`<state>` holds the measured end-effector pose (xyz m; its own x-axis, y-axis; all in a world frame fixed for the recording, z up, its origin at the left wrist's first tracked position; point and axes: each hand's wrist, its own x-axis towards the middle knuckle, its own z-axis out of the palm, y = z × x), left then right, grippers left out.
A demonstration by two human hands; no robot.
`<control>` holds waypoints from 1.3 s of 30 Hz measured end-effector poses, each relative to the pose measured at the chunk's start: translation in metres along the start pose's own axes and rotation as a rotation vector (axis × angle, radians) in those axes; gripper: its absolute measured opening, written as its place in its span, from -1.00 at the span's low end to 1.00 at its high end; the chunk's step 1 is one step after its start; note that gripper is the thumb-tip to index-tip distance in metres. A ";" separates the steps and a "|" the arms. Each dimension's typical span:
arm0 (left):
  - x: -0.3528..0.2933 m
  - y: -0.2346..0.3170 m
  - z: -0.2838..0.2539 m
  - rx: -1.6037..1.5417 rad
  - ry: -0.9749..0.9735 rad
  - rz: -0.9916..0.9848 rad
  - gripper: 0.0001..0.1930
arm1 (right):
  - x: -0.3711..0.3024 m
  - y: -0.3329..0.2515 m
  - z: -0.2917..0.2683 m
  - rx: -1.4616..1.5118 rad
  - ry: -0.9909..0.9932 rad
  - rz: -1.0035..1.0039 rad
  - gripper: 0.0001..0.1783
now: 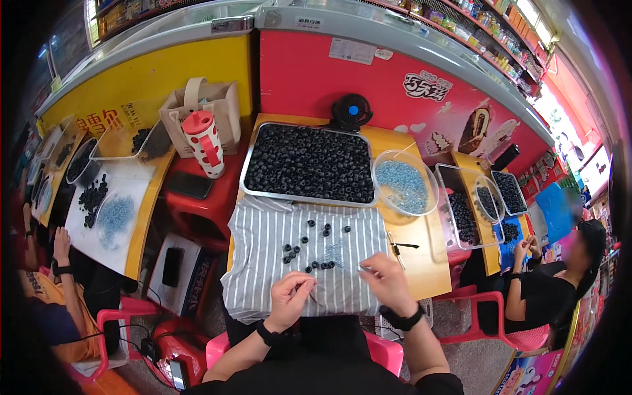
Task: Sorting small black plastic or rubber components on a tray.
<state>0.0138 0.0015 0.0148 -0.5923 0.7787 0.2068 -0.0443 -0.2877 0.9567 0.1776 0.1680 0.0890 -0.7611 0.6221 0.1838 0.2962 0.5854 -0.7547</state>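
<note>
My left hand (291,300) is closed in a pinch over the near part of a grey-and-white striped cloth (263,243). My right hand (390,282) also pinches, a little to the right and farther off. Whatever sits between the fingertips of either hand is too small to make out. Just beyond my hands lie several loose black ring-shaped pieces (295,249) and a little pile of thin light-blue pieces (334,252). At the back of the table stands a metal tray (309,199) full of black pieces. Beside it is a clear round bowl (416,209) of light-blue pieces.
A thin pen-like tool (396,249) lies right of the cloth. Behind the tray stands a small black fan (351,110). On a red stool at left are a dotted tumbler (205,146) and a phone (189,185). Other people work at tables on both sides.
</note>
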 end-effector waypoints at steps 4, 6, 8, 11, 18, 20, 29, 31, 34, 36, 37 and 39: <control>0.000 -0.002 -0.003 0.020 0.048 0.003 -0.91 | 0.014 -0.017 0.044 -0.253 -0.067 -0.201 -0.87; 0.000 -0.004 -0.003 0.019 0.048 0.005 -0.91 | 0.022 -0.019 0.052 -0.417 -0.071 -0.214 -0.82; 0.000 -0.004 -0.002 0.022 0.037 0.003 -0.92 | 0.027 -0.011 0.058 -0.478 -0.079 -0.177 -0.82; 0.001 -0.001 -0.002 0.010 0.023 0.000 -0.90 | 0.028 -0.015 0.058 -0.470 -0.085 -0.192 -0.82; 0.005 0.005 -0.005 -0.200 -0.187 -0.139 -0.79 | -0.010 -0.042 0.062 -0.053 -0.016 -0.246 -0.77; 0.004 -0.001 -0.010 -0.210 -0.312 -0.150 -0.79 | -0.017 -0.041 0.063 -0.023 -0.009 -0.250 -0.75; 0.001 -0.002 -0.010 -0.494 -0.191 -0.327 -0.78 | -0.003 0.011 0.046 -0.206 0.164 0.060 -0.84; 0.002 0.003 -0.004 -0.524 -0.160 -0.386 -0.78 | 0.005 0.007 0.050 -0.334 0.086 0.104 -0.76; -0.001 0.001 -0.002 -0.559 -0.119 -0.444 -0.78 | 0.015 -0.007 0.054 -0.516 -0.033 0.154 -0.72; -0.001 -0.004 -0.003 -0.587 -0.113 -0.455 -0.78 | 0.012 0.003 0.058 -0.492 -0.009 0.129 -0.77; 0.000 -0.006 -0.005 -0.606 -0.121 -0.453 -0.77 | 0.009 0.006 0.060 -0.479 -0.002 0.118 -0.80; 0.001 -0.008 -0.007 -0.631 -0.133 -0.447 -0.77 | 0.004 0.005 0.056 -0.448 0.001 0.109 -0.85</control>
<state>0.0079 0.0008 0.0064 -0.3105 0.9442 -0.1096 -0.7285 -0.1623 0.6656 0.1438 0.1444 0.0501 -0.7112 0.6928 0.1191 0.5950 0.6835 -0.4230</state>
